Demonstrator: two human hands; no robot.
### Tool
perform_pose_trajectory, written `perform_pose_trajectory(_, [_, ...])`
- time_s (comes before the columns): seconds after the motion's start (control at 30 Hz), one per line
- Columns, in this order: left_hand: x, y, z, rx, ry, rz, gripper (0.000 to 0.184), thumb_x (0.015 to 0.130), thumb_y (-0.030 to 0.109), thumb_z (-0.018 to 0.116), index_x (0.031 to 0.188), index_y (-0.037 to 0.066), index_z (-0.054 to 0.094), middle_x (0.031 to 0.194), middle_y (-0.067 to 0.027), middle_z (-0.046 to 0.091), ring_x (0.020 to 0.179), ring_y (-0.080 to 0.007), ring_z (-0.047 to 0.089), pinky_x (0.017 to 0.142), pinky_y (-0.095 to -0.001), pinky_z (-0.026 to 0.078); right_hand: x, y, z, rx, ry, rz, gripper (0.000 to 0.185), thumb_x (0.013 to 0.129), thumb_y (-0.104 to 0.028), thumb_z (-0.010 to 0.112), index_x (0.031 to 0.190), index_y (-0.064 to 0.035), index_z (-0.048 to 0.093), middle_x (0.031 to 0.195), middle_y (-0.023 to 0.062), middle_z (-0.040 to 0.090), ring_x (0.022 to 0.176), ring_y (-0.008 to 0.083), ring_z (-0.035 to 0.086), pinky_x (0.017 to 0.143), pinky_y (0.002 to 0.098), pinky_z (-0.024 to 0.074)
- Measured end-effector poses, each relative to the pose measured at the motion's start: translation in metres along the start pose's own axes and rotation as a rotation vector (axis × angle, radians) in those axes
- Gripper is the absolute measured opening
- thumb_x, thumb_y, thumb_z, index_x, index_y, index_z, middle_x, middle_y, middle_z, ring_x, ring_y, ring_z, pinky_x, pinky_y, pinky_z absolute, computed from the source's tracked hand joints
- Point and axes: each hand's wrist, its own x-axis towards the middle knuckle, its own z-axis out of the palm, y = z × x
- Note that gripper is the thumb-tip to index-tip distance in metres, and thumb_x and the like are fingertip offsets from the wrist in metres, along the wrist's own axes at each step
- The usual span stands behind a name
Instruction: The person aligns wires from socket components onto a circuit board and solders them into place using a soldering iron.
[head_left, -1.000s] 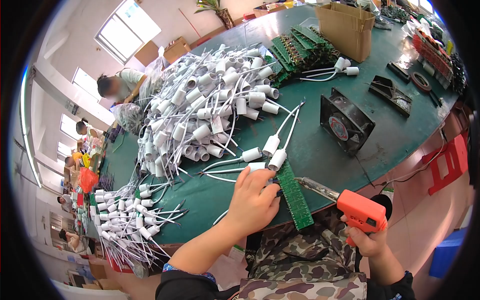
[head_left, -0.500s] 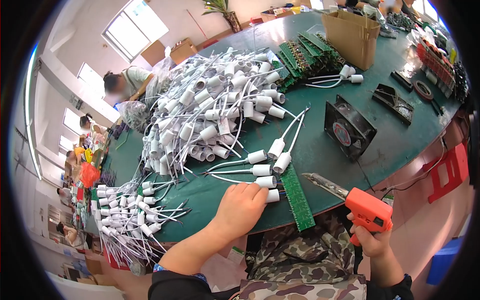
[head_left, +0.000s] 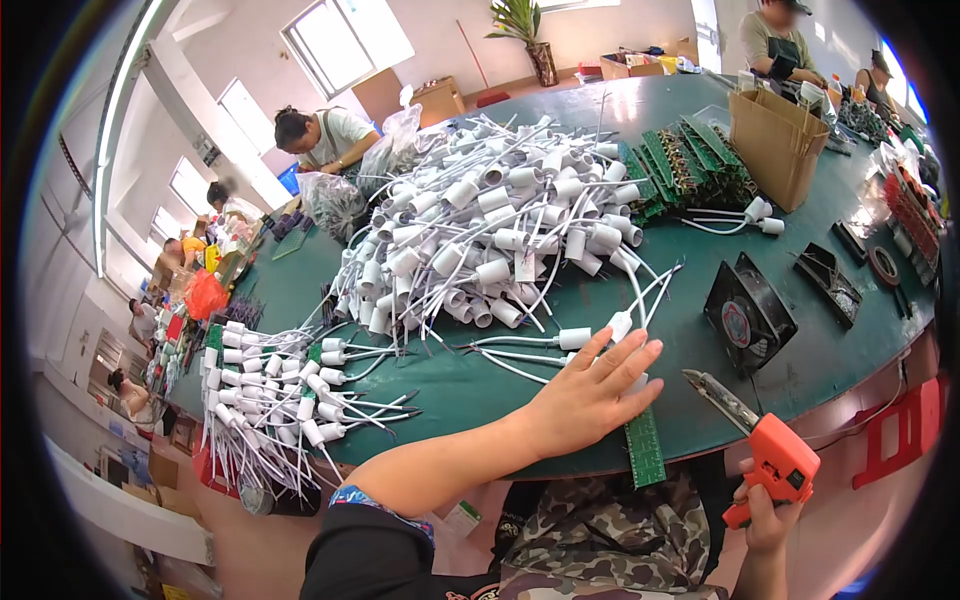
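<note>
My left hand is spread palm down over the near part of the green strip board, its fingers apart over white sockets with cables. One white socket shows just left of the fingertips, and another above them. What lies under the palm is hidden. My right hand is wrapped round the handle of a red soldering gun, whose metal tip points up and left, to the right of the board and apart from it.
A large heap of white sockets lies mid-table, a smaller bundle at the left. Green boards, a cardboard box, a black fan and a black tray stand right. A person works across the table.
My left hand has moved right and up from the sockets, and its fingers have spread. The soldering gun has shifted right in my right hand. The view has turned, with the scene moving rightward.
</note>
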Motion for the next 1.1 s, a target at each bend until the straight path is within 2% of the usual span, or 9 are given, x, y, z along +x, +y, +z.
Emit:
perform_pose_trajectory(0.13, [-0.003, -0.006, 0.001, -0.052, 0.055, -0.082, 0.032, 0.086, 0.009, 0.066, 0.118, 0.009, 0.066, 0.140, -0.0159, 0.053, 0.130, -0.0329, 0.055, 0.106, -0.0513, 0.045, 0.000, 0.009, -0.004, -0.031, -0.002, -0.025, 0.049, 0.092, -0.010, 0.064, 0.137, 0.0041, 0.049, 0.111, 0.0176, 0.068, 0.072, 0.0145, 0.065, 0.064, 0.0275, 0.0565])
perform_pose_trajectory(0.23, [-0.011, -0.018, -0.006, -0.120, -0.007, -0.178, 0.024, 0.084, 0.009, 0.066, 0.108, 0.006, 0.066, 0.124, -0.0145, 0.063, 0.116, -0.0325, 0.061, 0.095, -0.0464, 0.049, 0.000, 0.009, -0.004, -0.022, -0.016, -0.047, 0.049, 0.092, -0.009, 0.064, 0.137, 0.0043, 0.049, 0.111, 0.0176, 0.068, 0.072, 0.0147, 0.065, 0.064, 0.0275, 0.0565])
perform_pose_trajectory(0.27, [-0.012, -0.028, -0.013, -0.097, 0.034, -0.207, 0.015, 0.083, 0.009, 0.067, 0.097, 0.006, 0.066, 0.108, -0.0116, 0.068, 0.101, -0.0314, 0.065, 0.086, -0.0432, 0.050, 0.000, 0.008, -0.003, -0.015, -0.011, -0.040, 0.048, 0.092, -0.009, 0.064, 0.137, 0.0044, 0.049, 0.111, 0.0175, 0.068, 0.072, 0.0147, 0.065, 0.064, 0.0274, 0.0565])
perform_pose_trajectory(0.37, [-0.014, -0.067, -0.040, 0.061, 0.129, -0.490, 0.011, 0.082, 0.009, 0.071, 0.089, 0.003, 0.065, 0.094, -0.0143, 0.069, 0.090, -0.0345, 0.065, 0.082, -0.0461, 0.052, 0.000, 0.010, -0.001, -0.004, 0.007, -0.035, 0.048, 0.092, -0.010, 0.064, 0.136, 0.0045, 0.050, 0.111, 0.0172, 0.069, 0.073, 0.0146, 0.065, 0.064, 0.0273, 0.0563])
perform_pose_trajectory(0.5, [-0.032, -0.135, -0.042, 0.329, 0.097, -0.527, 0.024, 0.077, 0.011, 0.075, 0.098, 0.007, 0.063, 0.098, -0.0084, 0.064, 0.096, -0.0315, 0.063, 0.079, -0.0455, 0.049, 0.000, 0.010, 0.003, 0.014, 0.003, -0.010, 0.048, 0.092, -0.010, 0.065, 0.136, 0.0042, 0.051, 0.111, 0.0166, 0.069, 0.073, 0.0144, 0.066, 0.065, 0.0277, 0.0563])
perform_pose_trajectory(0.6, [-0.040, -0.150, -0.032, 0.360, -0.096, -0.528, 0.030, 0.076, 0.012, 0.077, 0.102, 0.008, 0.063, 0.102, -0.0078, 0.063, 0.100, -0.0303, 0.062, 0.087, -0.0462, 0.046, 0.000, 0.005, 0.006, 0.006, -0.023, 0.038, 0.048, 0.092, -0.011, 0.065, 0.136, 0.0038, 0.051, 0.111, 0.0161, 0.069, 0.073, 0.0142, 0.066, 0.065, 0.0280, 0.0565])
perform_pose_trajectory(0.73, [-0.039, -0.144, -0.036, 0.362, -0.049, -0.498, 0.041, 0.074, 0.012, 0.078, 0.113, 0.007, 0.065, 0.107, -0.0101, 0.066, 0.103, -0.0315, 0.063, 0.097, -0.0474, 0.040, -0.002, 0.005, 0.006, 0.027, -0.009, 0.043, 0.048, 0.090, -0.009, 0.064, 0.135, 0.0036, 0.053, 0.110, 0.0159, 0.070, 0.073, 0.0140, 0.066, 0.066, 0.0284, 0.0569])
perform_pose_trajectory(0.87, [-0.021, -0.104, -0.072, 0.363, 0.142, -0.433, 0.046, 0.079, 0.010, 0.077, 0.123, 0.007, 0.064, 0.106, -0.0116, 0.066, 0.103, -0.0335, 0.061, 0.097, -0.0470, 0.040, -0.003, 0.003, 0.002, 0.027, 0.031, 0.033, 0.046, 0.088, -0.005, 0.062, 0.133, 0.0040, 0.055, 0.109, 0.0158, 0.071, 0.072, 0.0142, 0.067, 0.067, 0.0291, 0.0576])
perform_pose_trajectory(1.1, [-0.005, -0.035, -0.094, -0.068, 0.080, -0.269, 0.047, 0.081, 0.000, 0.072, 0.128, 0.005, 0.064, 0.101, -0.0126, 0.065, 0.084, -0.0311, 0.064, 0.074, -0.0403, 0.052, -0.001, 0.003, 0.007, 0.063, -0.002, -0.005, 0.047, 0.090, -0.008, 0.065, 0.134, 0.0044, 0.055, 0.111, 0.0168, 0.071, 0.074, 0.0142, 0.068, 0.067, 0.0291, 0.0570])
